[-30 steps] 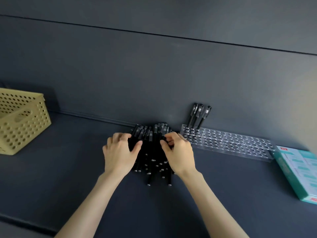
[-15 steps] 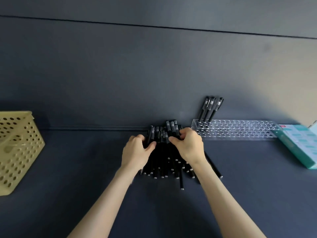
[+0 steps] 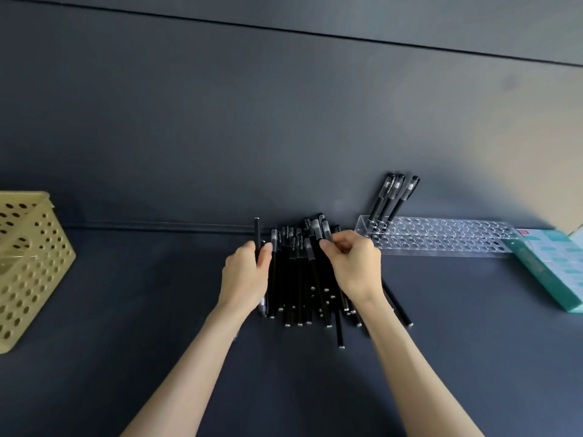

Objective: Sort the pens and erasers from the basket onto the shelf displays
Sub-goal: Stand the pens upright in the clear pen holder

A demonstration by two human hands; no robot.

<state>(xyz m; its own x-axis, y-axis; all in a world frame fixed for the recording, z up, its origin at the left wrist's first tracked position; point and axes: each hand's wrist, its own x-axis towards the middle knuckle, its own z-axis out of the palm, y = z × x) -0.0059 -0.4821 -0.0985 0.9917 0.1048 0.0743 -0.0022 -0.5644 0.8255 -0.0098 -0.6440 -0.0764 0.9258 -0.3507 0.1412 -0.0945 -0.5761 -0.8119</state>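
The sorting is at an early stage: only three standing pens [image 3: 392, 197] occupy the near-end holes of the clear acrylic pen rack [image 3: 448, 238], which lies just beyond and to the right of the right hand [image 3: 355, 266], and every other hole in it looks vacant. Most of the stock is a pile of black pens [image 3: 298, 279] lying flat on the dark shelf [image 3: 126, 310] between the two hands, so nearly all the pens are left to place. No erasers can be made out, and the inside of the yellow perforated basket [image 3: 30, 266], well off to the left of the left hand [image 3: 244, 274], is not visible. A teal box [image 3: 555, 269] sits past the rack's far end. The left hand has its fingers and thumb curled round a lone pen [image 3: 257, 233] that sticks up past its knuckles, just apart from the pile's left edge. The right hand's fingertips pinch the end of a capped pen [image 3: 325, 231] at the pile's far right. Half a second ago both hands cupped the pile's sides; the left one has since drawn its pen clear, and the rack's count is unchanged.
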